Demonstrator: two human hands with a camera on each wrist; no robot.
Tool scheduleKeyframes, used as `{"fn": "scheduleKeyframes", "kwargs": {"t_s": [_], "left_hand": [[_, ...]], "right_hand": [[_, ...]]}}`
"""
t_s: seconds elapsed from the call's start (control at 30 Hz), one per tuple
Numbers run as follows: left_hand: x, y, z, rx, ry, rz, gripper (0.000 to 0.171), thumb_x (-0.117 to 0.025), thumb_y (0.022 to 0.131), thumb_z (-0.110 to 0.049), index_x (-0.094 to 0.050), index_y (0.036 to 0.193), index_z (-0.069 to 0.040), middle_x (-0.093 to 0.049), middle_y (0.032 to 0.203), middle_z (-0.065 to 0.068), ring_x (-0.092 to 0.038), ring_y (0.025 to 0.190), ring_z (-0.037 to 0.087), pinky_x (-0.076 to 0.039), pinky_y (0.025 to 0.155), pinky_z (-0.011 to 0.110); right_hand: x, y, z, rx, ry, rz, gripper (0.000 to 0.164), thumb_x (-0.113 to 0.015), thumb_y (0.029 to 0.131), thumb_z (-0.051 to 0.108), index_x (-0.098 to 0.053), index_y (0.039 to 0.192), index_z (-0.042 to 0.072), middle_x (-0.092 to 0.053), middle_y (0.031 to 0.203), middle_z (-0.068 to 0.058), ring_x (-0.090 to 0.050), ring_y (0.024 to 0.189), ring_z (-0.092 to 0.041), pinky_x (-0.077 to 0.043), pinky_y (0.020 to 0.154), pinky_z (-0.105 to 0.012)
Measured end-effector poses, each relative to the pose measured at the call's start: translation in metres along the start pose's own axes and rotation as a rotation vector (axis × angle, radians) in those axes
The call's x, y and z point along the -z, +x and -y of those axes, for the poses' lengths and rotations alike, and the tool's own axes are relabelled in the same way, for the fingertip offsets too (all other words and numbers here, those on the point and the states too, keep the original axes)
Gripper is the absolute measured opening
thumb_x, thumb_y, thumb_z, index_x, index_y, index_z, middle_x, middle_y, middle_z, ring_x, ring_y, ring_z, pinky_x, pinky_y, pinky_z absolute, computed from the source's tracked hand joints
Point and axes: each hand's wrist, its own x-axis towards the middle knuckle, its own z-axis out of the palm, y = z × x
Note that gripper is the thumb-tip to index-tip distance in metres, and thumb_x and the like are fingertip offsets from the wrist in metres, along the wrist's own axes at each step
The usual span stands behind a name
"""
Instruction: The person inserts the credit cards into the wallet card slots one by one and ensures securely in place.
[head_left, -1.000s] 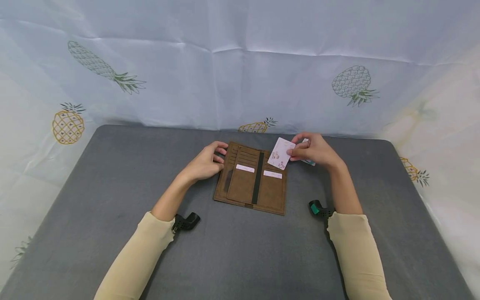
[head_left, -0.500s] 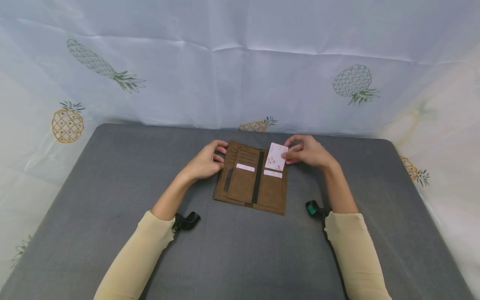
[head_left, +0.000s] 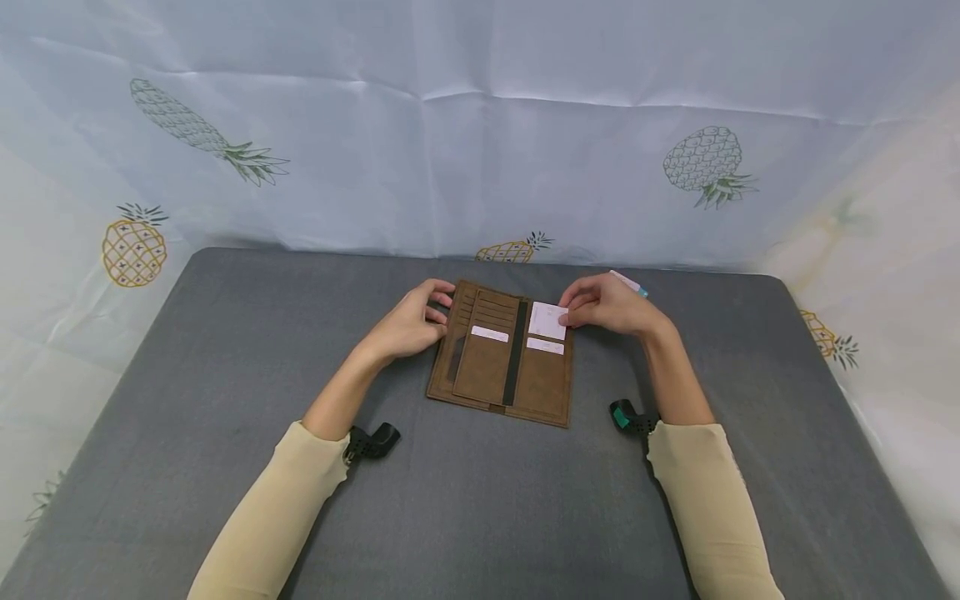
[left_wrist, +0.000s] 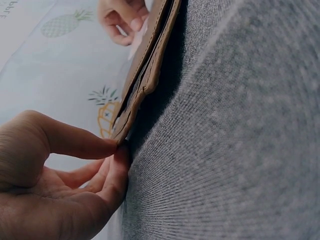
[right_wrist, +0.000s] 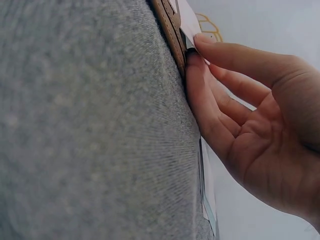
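Observation:
A brown bifold wallet (head_left: pixel 487 373) lies spread out on the grey table, a dark band down its middle. My left hand (head_left: pixel 411 323) pinches its left edge between thumb and fingertips, plain in the left wrist view. Between thumb and index finger, my right hand (head_left: pixel 611 305) holds a pale pink card (head_left: pixel 545 320) by its right edge. This card lies over the upper slots of the right panel, its lower part tucked out of sight. Below it the top of another card (head_left: pixel 545 345) peeks from a slot. A similar card strip (head_left: pixel 490 333) shows in the left panel.
Behind my right hand, a loose card or cards (head_left: pixel 628 282) with a blue corner lie near the table's back edge, partly hidden. A pineapple-print curtain (head_left: pixel 450 167) hangs behind the grey table (head_left: pixel 480 508). Black wrist mounts (head_left: pixel 371 442) sit at both cuffs.
My right hand has brought the pink card left and down onto the wallet's right panel, and less of the card shows now. My left hand stays at the wallet's edge.

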Motion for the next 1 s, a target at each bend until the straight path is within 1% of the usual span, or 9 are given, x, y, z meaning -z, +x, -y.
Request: {"fn": "scheduleKeyframes", "kwargs": {"t_s": [0.13,0.27,0.43,0.6,0.73,0.83,0.93,1.0], "left_hand": [[0.000,-0.001,-0.001,0.006,-0.004,0.004,0.059,-0.051,0.090,0.001,-0.035,0.145,-0.014,-0.045,0.135,0.009,-0.055,0.114,0.028,-0.051,0.090,0.040],[0.000,-0.001,-0.001,0.009,-0.010,0.001,0.058,-0.051,0.090,0.002,-0.036,0.144,-0.013,-0.046,0.134,0.009,-0.056,0.113,0.028,-0.051,0.090,0.040],[-0.001,0.000,-0.001,0.021,-0.017,-0.003,0.058,-0.050,0.090,0.003,-0.037,0.144,-0.013,-0.046,0.133,0.010,-0.057,0.111,0.028,-0.052,0.088,0.038],[0.000,0.001,0.000,0.026,-0.018,-0.001,0.059,-0.048,0.090,0.004,-0.036,0.144,-0.013,-0.046,0.133,0.010,-0.057,0.109,0.027,-0.053,0.087,0.037],[0.000,0.001,0.000,0.022,-0.016,-0.002,0.059,-0.048,0.089,0.004,-0.036,0.144,-0.013,-0.045,0.133,0.010,-0.056,0.110,0.027,-0.053,0.087,0.037],[-0.001,0.001,-0.001,0.017,-0.015,-0.002,0.060,-0.048,0.088,0.005,-0.036,0.144,-0.012,-0.045,0.133,0.011,-0.055,0.110,0.027,-0.052,0.087,0.037],[-0.001,0.001,0.000,0.014,-0.014,0.003,0.060,-0.048,0.089,0.005,-0.035,0.145,-0.012,-0.044,0.133,0.012,-0.055,0.110,0.028,-0.052,0.086,0.037],[-0.001,0.001,0.000,0.010,-0.012,0.006,0.060,-0.048,0.089,0.005,-0.034,0.145,-0.012,-0.043,0.133,0.013,-0.055,0.110,0.028,-0.052,0.086,0.037]], "right_hand": [[0.000,0.000,0.001,0.035,0.006,0.045,0.017,-0.073,0.086,0.017,-0.070,0.098,0.006,-0.074,0.095,-0.015,-0.069,0.083,-0.028,-0.056,0.073,-0.037],[-0.001,0.000,0.001,0.050,-0.008,0.078,0.014,-0.074,0.085,0.017,-0.073,0.096,0.008,-0.074,0.095,-0.013,-0.069,0.081,-0.025,-0.055,0.072,-0.034],[-0.001,0.001,0.002,0.049,0.000,0.116,0.013,-0.073,0.085,0.015,-0.073,0.095,0.007,-0.074,0.094,-0.015,-0.070,0.081,-0.022,-0.055,0.073,-0.032],[-0.001,0.001,0.000,0.060,-0.014,0.122,0.013,-0.073,0.085,0.015,-0.074,0.096,0.008,-0.074,0.095,-0.013,-0.070,0.081,-0.020,-0.056,0.074,-0.031],[0.000,-0.001,0.000,0.070,-0.064,0.086,0.013,-0.073,0.086,0.020,-0.076,0.096,0.013,-0.075,0.097,-0.007,-0.070,0.084,-0.018,-0.056,0.075,-0.029],[0.002,-0.003,-0.001,0.067,-0.070,0.034,0.015,-0.073,0.086,0.023,-0.075,0.099,0.015,-0.075,0.100,-0.004,-0.069,0.088,-0.018,-0.055,0.076,-0.029],[0.008,-0.006,-0.004,0.031,-0.041,-0.050,0.022,-0.072,0.086,0.027,-0.074,0.105,0.015,-0.074,0.103,-0.005,-0.068,0.091,-0.018,-0.054,0.078,-0.030],[0.013,-0.009,-0.007,-0.011,-0.018,-0.122,0.026,-0.072,0.087,0.029,-0.073,0.109,0.014,-0.074,0.105,-0.006,-0.068,0.092,-0.021,-0.054,0.078,-0.032]]}}
